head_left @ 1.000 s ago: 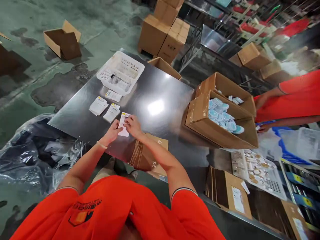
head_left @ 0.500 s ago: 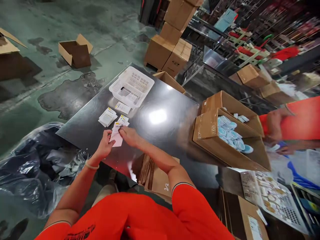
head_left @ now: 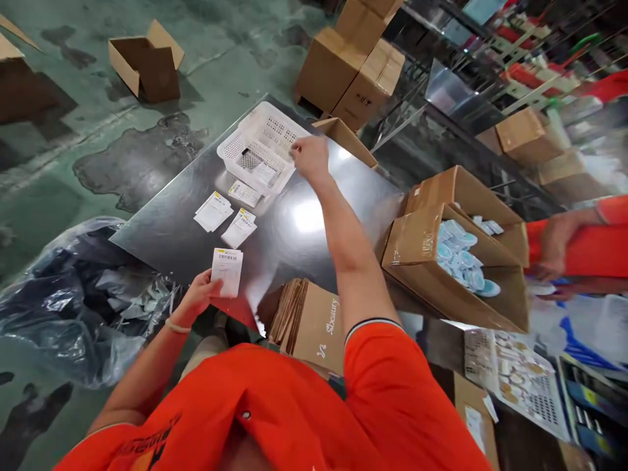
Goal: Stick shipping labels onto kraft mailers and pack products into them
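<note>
White label cards (head_left: 228,269) with a yellow corner and a barcode are pinched in my left hand (head_left: 200,292) at the near edge of the metal table. My right hand (head_left: 312,157) is closed at the right rim of a white perforated basket (head_left: 282,134); what its fingers hold, if anything, is hidden. Cards and a dark item lie inside the basket. Beside it on the table are a left stack of labels (head_left: 212,211), a second stack (head_left: 239,229) and a small pile (head_left: 244,193) touching the basket's near side.
Open cartons (head_left: 417,245) with round teal-and-white items stand on the table's right. Flattened cardboard (head_left: 314,327) is at the near edge. Clear plastic bags (head_left: 73,307) lie at left. Another person's hands (head_left: 552,255) are at far right.
My right hand has left the cards and moved up and right to the basket's rim. My left hand still holds the cards, now with their printed side showing. The view has shifted slightly.
</note>
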### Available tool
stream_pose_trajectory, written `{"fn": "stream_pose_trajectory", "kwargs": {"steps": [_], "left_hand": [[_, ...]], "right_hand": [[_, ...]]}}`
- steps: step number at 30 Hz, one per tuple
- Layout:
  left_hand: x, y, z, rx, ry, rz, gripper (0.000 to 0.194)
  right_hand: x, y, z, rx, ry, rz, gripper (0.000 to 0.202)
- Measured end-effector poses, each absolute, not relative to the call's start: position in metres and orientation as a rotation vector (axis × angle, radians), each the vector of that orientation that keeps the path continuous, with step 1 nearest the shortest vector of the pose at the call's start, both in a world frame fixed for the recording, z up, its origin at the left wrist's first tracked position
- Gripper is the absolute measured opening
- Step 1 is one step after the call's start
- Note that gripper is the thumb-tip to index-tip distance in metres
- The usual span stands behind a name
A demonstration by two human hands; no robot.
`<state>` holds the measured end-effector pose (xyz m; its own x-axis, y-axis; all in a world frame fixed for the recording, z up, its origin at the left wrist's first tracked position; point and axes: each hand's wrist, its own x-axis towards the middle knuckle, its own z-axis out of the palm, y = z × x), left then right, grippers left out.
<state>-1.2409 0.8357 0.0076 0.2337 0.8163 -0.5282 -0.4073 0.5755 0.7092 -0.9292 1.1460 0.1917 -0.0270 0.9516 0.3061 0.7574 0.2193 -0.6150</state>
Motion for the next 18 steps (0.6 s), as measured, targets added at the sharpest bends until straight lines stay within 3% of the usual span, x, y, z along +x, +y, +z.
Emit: {"fn": "stream_pose_trajectory", "kwargs": {"steps": [2,6,8,13,18], "left_hand": [[-1.232,0.835,0.013,0.474,1.017,0.905,0.08],[-1.208,0.83,0.028,0.524,1.076,0.991,0.076],[-1.194,0.825,0.039,0.569,1.108,1.05,0.075],[-1.164,0.799,0.062,0.486,1.091,1.164,0.05],[-1.177,0.75,0.056,0.341,1.206,1.108,0.021]], "right_hand": [[-0.946,1.072,0.162,-1.505,-1.81,0.652,0.043],[-0.97,0.931,0.115,-1.687,-1.757,1.343,0.038],[-0.971,0.889,0.105,-1.748,-1.652,1.517,0.037],[-0.954,0.844,0.109,-1.658,-1.552,1.329,0.036],[-0.941,0.79,0.113,-1.471,-1.627,1.145,0.036]]}}
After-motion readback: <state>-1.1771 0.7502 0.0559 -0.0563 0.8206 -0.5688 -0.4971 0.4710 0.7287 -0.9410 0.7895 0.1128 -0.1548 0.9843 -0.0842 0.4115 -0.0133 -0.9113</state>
